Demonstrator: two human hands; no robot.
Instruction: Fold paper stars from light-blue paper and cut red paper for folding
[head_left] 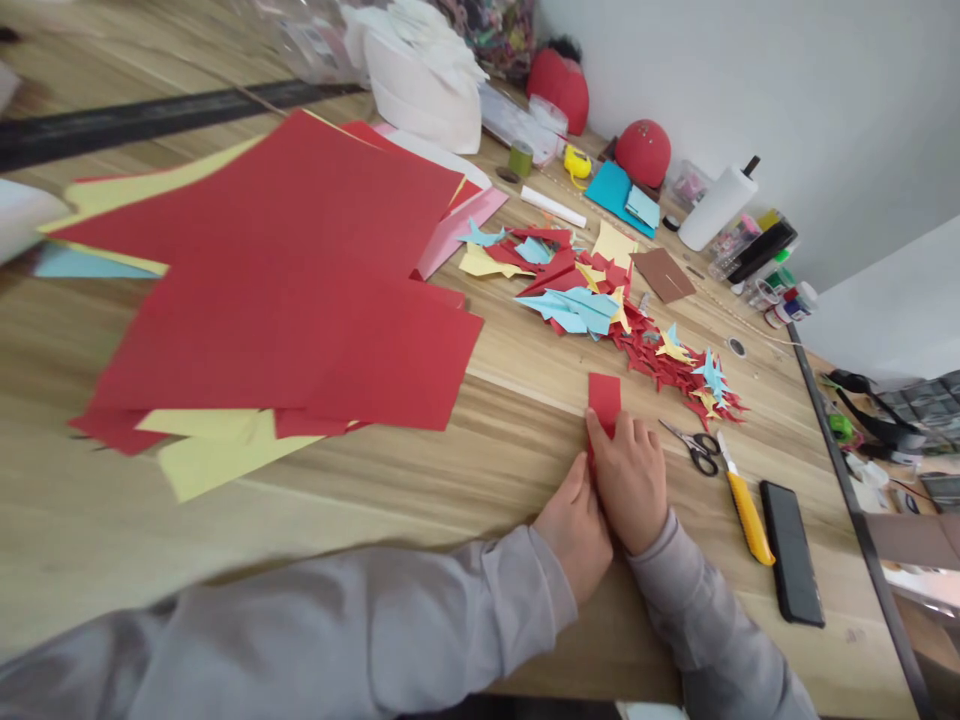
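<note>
A narrow piece of red paper (604, 390) lies on the wooden table, its far end showing beyond my fingers. My right hand (634, 482) presses down on it with fingers curled and one digit along its left side. Right beside it, my left hand (576, 530) is closed at the near part of the paper, thumb up against the right hand. The near end of the paper is hidden under both hands. To the right of my right hand lie small scissors (703, 458) with black handles and a yellow utility knife (748, 515).
Large red sheets (292, 300) are stacked at left over yellow ones. Beyond my hands runs a pile of folded paper planes and stars (574, 308). A black phone (792, 552) lies at right. Bottles (718, 207), a tape measure (577, 163) and a white cap (424, 95) stand behind.
</note>
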